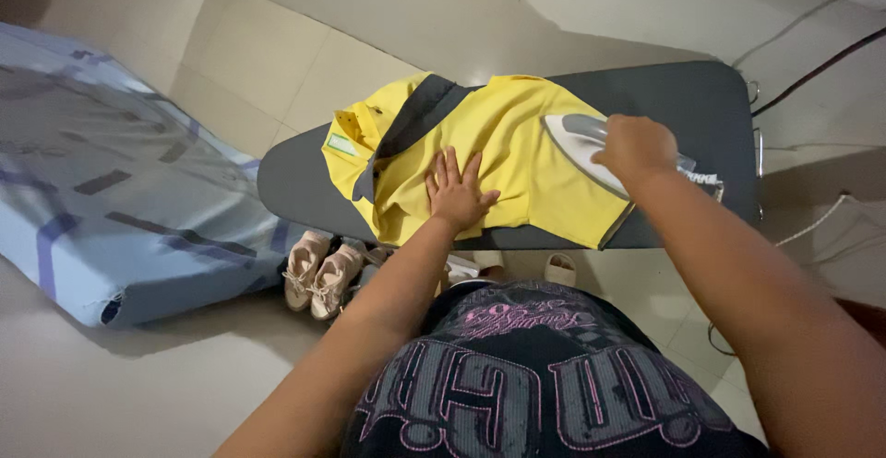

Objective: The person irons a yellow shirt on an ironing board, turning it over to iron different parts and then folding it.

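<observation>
Yellow polo shirt (498, 158) w/ dark collar spread on grey ironing board (701, 107) at frame centre, left hand (457, 195) flat, fingers spread, pressing shirt, right hand (637, 149) gripping white iron (577, 144) handle centre-right, beige sneakers (318, 273) on floor lower left of board.

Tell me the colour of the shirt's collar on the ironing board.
Dark grey collar on a yellow shirt; head view.

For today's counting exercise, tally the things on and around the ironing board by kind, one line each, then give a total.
Yellow polo shirt: 1
Clothes iron: 1
Grey ironing board: 1
Beige sneakers: 2
Blue mattress: 1
Hands: 2, left hand flat on the shirt, right hand gripping the iron
Total: 8
</observation>
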